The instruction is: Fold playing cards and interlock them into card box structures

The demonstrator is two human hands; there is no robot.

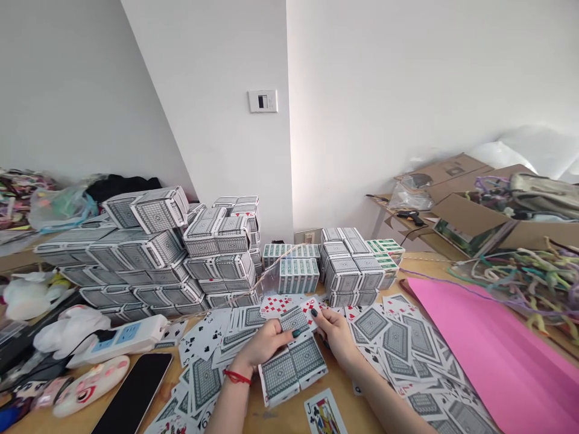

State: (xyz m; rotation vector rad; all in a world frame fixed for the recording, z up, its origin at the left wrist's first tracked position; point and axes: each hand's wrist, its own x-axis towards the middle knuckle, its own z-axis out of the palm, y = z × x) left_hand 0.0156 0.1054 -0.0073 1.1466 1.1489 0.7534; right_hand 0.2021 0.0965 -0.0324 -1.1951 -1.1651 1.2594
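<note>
My left hand (266, 348), with a red string on its wrist, is closed on a grey-backed playing card (292, 319), thumb on top. Facing it, my right hand (335, 337) pinches a red-suited playing card (309, 307) that overlaps the first one. Whether more cards lie under these I cannot tell. Just below both hands sits a block folded from cards (289, 372), backs outward. A jack of clubs (324, 412) lies face up near the front edge. Loose cards (395, 340) spread to the right, and more loose cards (203, 380) lie on the left.
Tall stacks of card blocks (149, 253) stand at the back left, with another stack (348, 265) behind my right hand. A phone (133, 395) and a white power strip (122, 340) lie left. Pink paper (493, 337) covers the right side, beside tangled fuzzy stems (525, 277).
</note>
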